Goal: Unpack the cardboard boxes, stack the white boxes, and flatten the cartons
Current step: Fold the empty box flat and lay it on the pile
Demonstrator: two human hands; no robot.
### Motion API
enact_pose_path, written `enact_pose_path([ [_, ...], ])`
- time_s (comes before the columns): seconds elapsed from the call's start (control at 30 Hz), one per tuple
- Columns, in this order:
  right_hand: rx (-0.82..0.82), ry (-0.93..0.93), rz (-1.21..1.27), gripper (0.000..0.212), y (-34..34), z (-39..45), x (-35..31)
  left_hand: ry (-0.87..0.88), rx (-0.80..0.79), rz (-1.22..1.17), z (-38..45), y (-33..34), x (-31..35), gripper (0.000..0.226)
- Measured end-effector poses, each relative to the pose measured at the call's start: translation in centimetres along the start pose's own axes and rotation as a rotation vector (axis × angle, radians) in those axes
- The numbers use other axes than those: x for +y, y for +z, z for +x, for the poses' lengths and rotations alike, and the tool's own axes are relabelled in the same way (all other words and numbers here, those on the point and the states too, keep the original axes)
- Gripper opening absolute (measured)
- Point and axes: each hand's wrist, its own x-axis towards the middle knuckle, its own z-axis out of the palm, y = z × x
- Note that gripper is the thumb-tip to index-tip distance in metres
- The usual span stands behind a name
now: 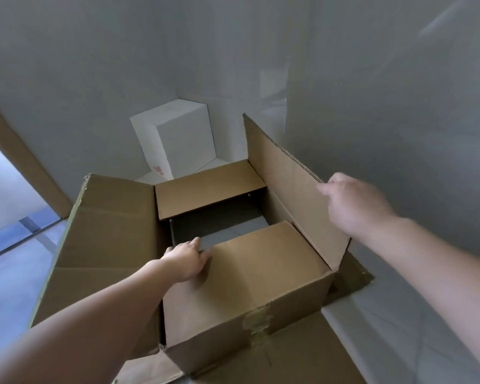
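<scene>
Open brown carton (233,273) on the pale floor (399,342), pushed toward a corner of grey walls (372,79); four flaps in different poses: left long flap (106,245) splayed outward and down, right long flap (294,189) standing nearly upright against the wall, far short flap (208,187) folded inward over the opening, near short flap (250,275) folded inward too, with a dark gap between the two short flaps showing the shadowed interior (contents, if any, not discernible). Torn tape (258,322) along the near front edge.

Left hand (186,259) resting on the near short flap at its far left corner, fingers curled over the flap's edge, thumb up beside it; grip closed on that flap. Right hand (352,200) at the top edge of the upright right flap, fingers reaching toward the cardboard rim and motion-blurred; cannot tell whether gripping or merely touching.

White box (178,137) beyond the carton, tucked into the wall corner, sitting on top of another white box (153,177) of which only a sliver shows; small red mark low on its left face. Wooden door frame (25,159) at far left, well apart from the carton.
</scene>
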Motion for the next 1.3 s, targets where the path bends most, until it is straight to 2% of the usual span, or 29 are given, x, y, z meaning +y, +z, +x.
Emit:
enact_pose_path([
  [0.07, -0.043, 0.044, -0.185, 0.029, 0.1, -0.7, 1.7, -0.007, -0.021, 0.016, 0.2, 0.3, 0.8, 0.055],
  [0.17, -0.176, 0.078, -0.462, 0.051, 2.3, -1.6, 4.3, 0.011, -0.016, 0.006, 0.4, 0.3, 1.5, 0.053],
  [0.23, -0.289, 0.105, -0.447, 0.054, 4.4, -2.3, 5.9, 0.029, -0.003, -0.019, 0.9, 0.5, 1.3, 0.05],
  [0.37, -0.697, 0.18, -0.196, 0.058, 7.8, -3.9, 7.5, 0.048, 0.039, -0.01, 1.0, 0.6, 0.8, 0.046],
  [0.4, -0.741, 0.19, -0.151, 0.058, 8.1, -4.1, 7.4, 0.054, 0.063, -0.008, 1.0, 0.3, 0.8, 0.044],
  [0.57, -0.536, 0.137, 0.065, 0.058, 6.5, -2.6, 4.7, 0.078, 0.236, -0.004, 0.1, -2.5, 2.1, 0.042],
  [0.7, -0.295, -0.042, 0.27, 0.057, 3.6, -1.1, 1.0, 0.083, 0.3, 0.014, -1.9, -6.1, 4.6, 0.052],
  [0.8, -0.048, -0.167, 0.374, 0.048, 1.1, -0.4, -0.8, 0.173, 0.16, -0.035, -4.4, -9.3, 7.0, 0.06],
  [0.9, 0.061, -0.213, 0.425, 0.038, -1.2, -0.5, -2.4, 0.29, -0.172, -0.101, -7.7, -11.0, 9.2, 0.052],
  [0.97, -0.02, -0.226, 0.405, 0.036, -2.0, -1.0, -3.3, 0.381, -0.42, -0.097, -8.9, -10.0, 10.3, 0.037],
  [1.03, -0.175, -0.24, 0.321, 0.029, -1.8, -1.7, -4.0, 0.424, -0.526, -0.014, -8.8, -6.8, 10.9, 0.028],
  [1.07, -0.252, -0.24, 0.281, 0.026, -1.2, -2.1, -4.2, 0.43, -0.512, 0.042, -8.2, -4.8, 10.9, 0.033],
  [1.13, -0.386, -0.213, 0.247, 0.023, 0.2, -2.9, -4.3, 0.394, -0.431, 0.115, -7.0, -1.2, 10.3, 0.063],
  [1.2, -0.488, -0.188, 0.217, 0.024, 1.8, -3.7, -4.2, 0.317, -0.455, 0.126, -5.8, 1.4, 9.1, 0.09],
  [1.27, -0.546, -0.172, 0.183, 0.024, 3.1, -4.3, -4.1, 0.266, -0.54, 0.107, -5.1, 3.3, 8.1, 0.097],
  [1.3, -0.557, -0.165, 0.177, 0.024, 3.4, -4.4, -4.0, 0.267, -0.562, 0.078, -5.1, 4.0, 7.8, 0.092],
])
